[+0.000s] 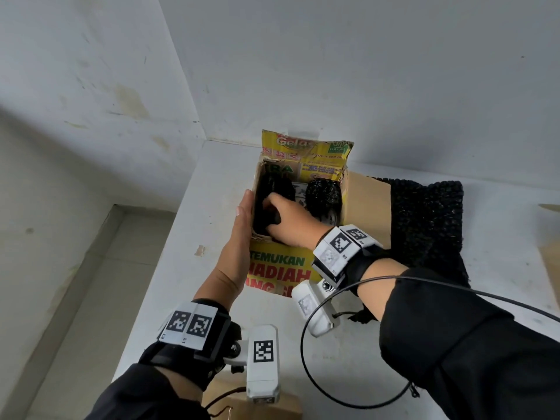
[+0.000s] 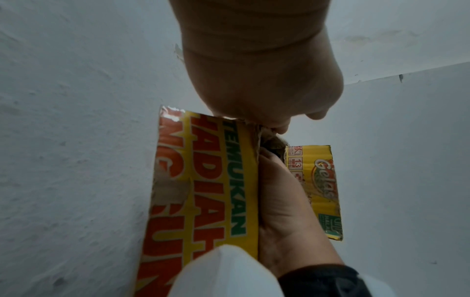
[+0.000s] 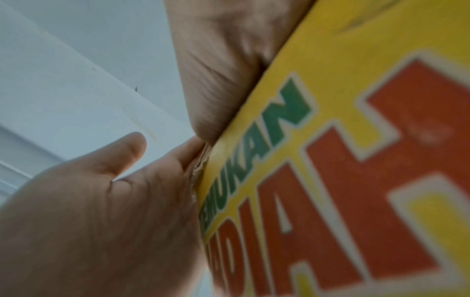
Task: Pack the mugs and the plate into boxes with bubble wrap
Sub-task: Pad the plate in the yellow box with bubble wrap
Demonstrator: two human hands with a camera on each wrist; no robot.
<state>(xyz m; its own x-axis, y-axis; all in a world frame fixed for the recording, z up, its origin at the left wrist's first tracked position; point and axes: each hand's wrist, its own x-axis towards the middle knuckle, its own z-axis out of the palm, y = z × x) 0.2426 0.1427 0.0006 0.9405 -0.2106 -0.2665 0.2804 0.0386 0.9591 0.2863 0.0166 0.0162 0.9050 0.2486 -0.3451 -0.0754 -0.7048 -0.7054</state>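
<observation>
A yellow printed cardboard box (image 1: 281, 262) stands open on the white counter (image 1: 188, 237). Inside it are two bundles in black bubble wrap, one on the left (image 1: 269, 189) and one on the right (image 1: 322, 195). A white patterned dish (image 1: 300, 192) shows between them, mostly hidden. My right hand (image 1: 291, 219) reaches in over the front rim, its fingers curled round the left bundle. My left hand (image 1: 242, 225) lies flat, fingers straight, against the outside of the box's left wall (image 3: 101, 211). The left wrist view shows the box front (image 2: 216, 191) with my right hand (image 2: 282, 201) above it.
A black bubble wrap sheet (image 1: 424, 222) lies right of the box, partly under its brown side flap (image 1: 366, 204). More brown cardboard shows at the right edge (image 1: 551, 256) and near bottom (image 1: 263, 404). Walls close the corner behind. The counter drops off at left.
</observation>
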